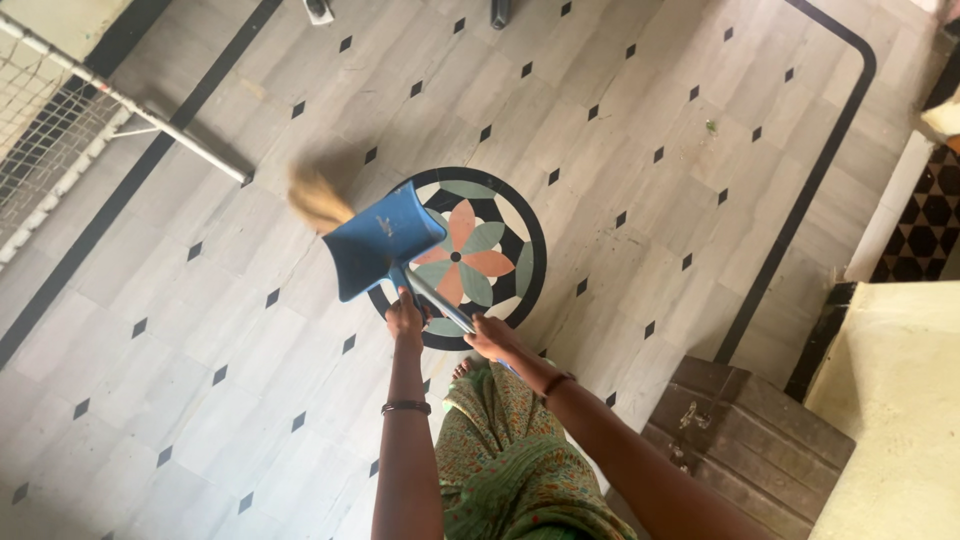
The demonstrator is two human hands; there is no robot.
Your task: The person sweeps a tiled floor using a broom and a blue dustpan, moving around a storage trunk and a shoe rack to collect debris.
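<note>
Nearest to me the green patterned garment (505, 470) is filling the bottom centre, with both forearms running up from it. I am seeing the left hand (404, 318) closing its grip around the handle of the blue dustpan (380, 247), fingers wrapped tight. The dustpan is sitting at 12 o'clock from that hand, its scoop tilting and opening toward 9 o'clock. The right hand (490, 336) is gripping the pale broom handle (440, 303), which is running toward 10 o'clock, passing behind the pan. The broom bristles (318, 198) are blurring at the pan's 11 o'clock edge, so I cannot tell whether they are touching the floor. Dark bangles are showing on both wrists. Under the pan, at its 3 o'clock, the round flower medallion (478, 250) is lying inlaid in the grey tiled floor (620, 130). A white mesh frame (70, 110) is leaning in at 10 o'clock of the view. A dark brown trunk (740, 440) is standing at 4 o'clock, just beside a cream ledge (890, 400).
</note>
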